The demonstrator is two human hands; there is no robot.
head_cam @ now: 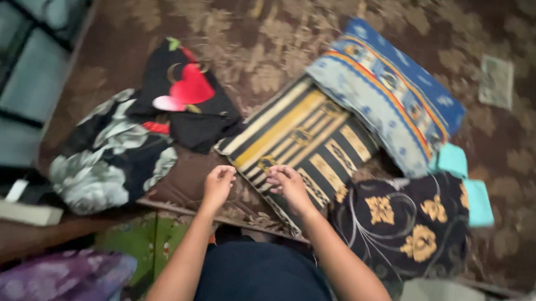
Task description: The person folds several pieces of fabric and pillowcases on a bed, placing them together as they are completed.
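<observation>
Fingers: my left hand (217,183) and right hand (288,183) curled, pinching the near edge of the striped black-and-gold pillow (299,140) | pillow flat on brown patterned bed (256,32), edge toward me for reach.

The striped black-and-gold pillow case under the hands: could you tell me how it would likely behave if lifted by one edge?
The striped pillow case lies flat and thin, so it would probably droop limply. Being cloth, it likely weighs little and would drag, not slide, across the brown patterned bedspread.
</observation>
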